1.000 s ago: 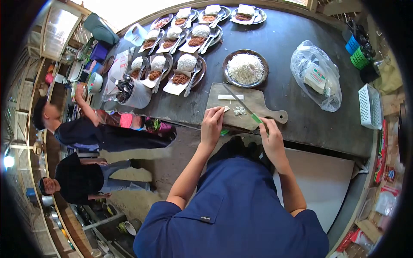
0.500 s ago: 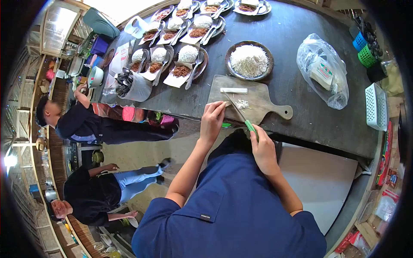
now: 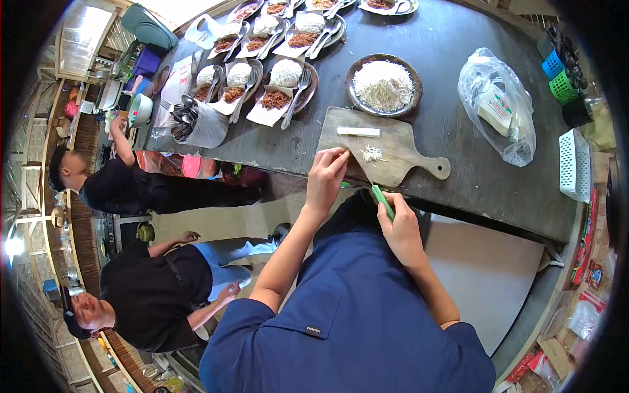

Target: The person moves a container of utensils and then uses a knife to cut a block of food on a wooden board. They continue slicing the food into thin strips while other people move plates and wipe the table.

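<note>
My right hand (image 3: 400, 226) grips the green handle of a knife (image 3: 382, 200); its blade reaches up over the near edge of a wooden cutting board (image 3: 400, 147). My left hand (image 3: 325, 178) rests at the board's near left edge, fingertips pinching a small white piece. On the board lie a little pile of white shreds (image 3: 371, 154) and one white strip (image 3: 358, 131). Just beyond the board stands a dark plate of white shreds (image 3: 383, 84).
Several plates of rice and brown topping with spoons (image 3: 275, 72) fill the table's far left. A clear bag with a white box (image 3: 498, 108) lies at right, beside a white basket (image 3: 576, 164). Two people in black (image 3: 151, 288) stand to my left below the table.
My right hand has drawn the knife back toward me, off the shreds. My left hand stayed at the board's edge. The lower person in black has moved closer.
</note>
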Demonstrator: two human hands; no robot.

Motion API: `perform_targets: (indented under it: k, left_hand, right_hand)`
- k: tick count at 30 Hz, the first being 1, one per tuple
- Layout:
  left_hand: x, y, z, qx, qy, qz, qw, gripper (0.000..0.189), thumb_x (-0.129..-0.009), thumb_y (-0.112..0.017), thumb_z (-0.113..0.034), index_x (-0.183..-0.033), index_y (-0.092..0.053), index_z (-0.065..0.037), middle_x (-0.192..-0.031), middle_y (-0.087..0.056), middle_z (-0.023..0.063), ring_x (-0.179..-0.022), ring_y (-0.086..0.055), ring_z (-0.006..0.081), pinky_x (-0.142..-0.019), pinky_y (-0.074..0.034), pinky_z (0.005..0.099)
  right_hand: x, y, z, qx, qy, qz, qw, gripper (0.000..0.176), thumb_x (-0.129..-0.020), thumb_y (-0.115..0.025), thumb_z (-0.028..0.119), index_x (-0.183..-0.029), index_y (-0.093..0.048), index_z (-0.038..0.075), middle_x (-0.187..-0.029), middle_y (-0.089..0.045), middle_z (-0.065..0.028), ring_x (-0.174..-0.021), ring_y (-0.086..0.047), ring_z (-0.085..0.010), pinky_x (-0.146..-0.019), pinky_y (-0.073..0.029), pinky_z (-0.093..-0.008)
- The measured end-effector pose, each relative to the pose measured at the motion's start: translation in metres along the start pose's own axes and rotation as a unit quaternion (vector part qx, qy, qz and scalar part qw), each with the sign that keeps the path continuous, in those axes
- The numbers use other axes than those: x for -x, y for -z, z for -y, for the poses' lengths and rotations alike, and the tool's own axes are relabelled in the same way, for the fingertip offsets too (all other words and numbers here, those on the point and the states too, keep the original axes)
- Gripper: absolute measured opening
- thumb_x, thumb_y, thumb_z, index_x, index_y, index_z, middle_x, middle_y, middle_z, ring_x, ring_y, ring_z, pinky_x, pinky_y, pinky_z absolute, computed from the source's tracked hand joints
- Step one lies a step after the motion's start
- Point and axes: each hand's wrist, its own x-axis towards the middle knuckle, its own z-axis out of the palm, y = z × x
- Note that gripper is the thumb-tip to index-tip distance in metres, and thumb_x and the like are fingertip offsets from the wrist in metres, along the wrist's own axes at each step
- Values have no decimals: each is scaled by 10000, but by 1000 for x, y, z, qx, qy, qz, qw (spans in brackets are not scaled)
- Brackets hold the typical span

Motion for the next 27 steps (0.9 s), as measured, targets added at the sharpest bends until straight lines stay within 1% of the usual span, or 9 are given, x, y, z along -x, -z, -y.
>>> perform_targets:
  k: [3,5,6,9,12,15,18,21,27]
  left_hand:
    - [-1,-1,-3,-31,-4,12,999,205,-933,-736,-53,-1130,-769,-10,-1121,-717,93,-1066,-661,298,-918,-563,410]
    - [-1,0,-2,-43,-5,13,999,203,-934,-736,-62,-1128,-770,-13,-1129,-714,90,-1072,-660,296,-916,-565,411]
    - [0,-1,-1,-43,-5,13,999,205,-934,-734,-70,-1129,-770,-15,-1139,-712,88,-1075,-660,294,-914,-567,410]
    - [-2,-4,2,-36,-6,16,999,207,-933,-732,-79,-1128,-769,-18,-1153,-708,84,-1078,-662,291,-910,-570,409]
    - [-4,1,-1,-38,-5,25,999,200,-931,-729,-76,-1119,-766,-18,-1151,-705,83,-1077,-663,291,-906,-571,410]
    - [-3,0,-2,-37,-3,26,999,191,-932,-723,-69,-1111,-760,-15,-1139,-702,84,-1078,-662,293,-903,-571,410]
    - [-1,-3,-2,-36,-1,11,999,185,-923,-734,-58,-1101,-763,-15,-1119,-703,81,-1058,-664,289,-887,-572,407]
    - [2,-3,-2,-39,0,1,999,176,-916,-745,-46,-1088,-769,-16,-1106,-703,80,-1028,-669,286,-872,-573,404]
    - [1,-3,-3,-35,-16,-1,999,187,-920,-746,-48,-1104,-767,-22,-1113,-697,84,-1020,-674,292,-861,-579,404]
  right_hand:
    - [0,1,1,-7,0,-13,1000,260,-1012,-641,107,-1252,-618,10,-1127,-734,-242,-984,-718,-460,-860,-571,-493]
    - [-4,4,4,-48,-42,8,998,340,-1013,-613,101,-1351,-603,67,-1132,-732,-228,-994,-717,-451,-869,-568,-495]
    - [-6,4,4,-49,-38,9,998,340,-1013,-613,101,-1351,-603,67,-1132,-732,-228,-994,-717,-451,-869,-568,-495]
    - [-10,3,0,0,59,-1,998,495,-1058,-554,134,-1548,-531,197,-1143,-705,-190,-983,-715,-420,-851,-563,-489]
    - [-11,6,2,33,36,53,997,515,-1070,-565,144,-1578,-519,216,-1050,-672,-189,-916,-708,-400,-814,-557,-487]
    - [-11,4,-2,50,30,58,997,533,-1074,-581,163,-1597,-506,236,-961,-626,-186,-840,-685,-385,-785,-548,-484]
    - [-10,2,-2,78,52,45,995,549,-1063,-584,138,-1598,-509,236,-925,-607,-186,-797,-667,-379,-773,-547,-477]
    - [-9,2,2,52,70,45,995,538,-1055,-579,118,-1582,-536,223,-898,-599,-189,-777,-654,-369,-766,-543,-474]
    - [-9,-1,1,60,69,44,995,546,-1049,-579,110,-1582,-537,217,-867,-597,-201,-786,-652,-366,-773,-539,-472]
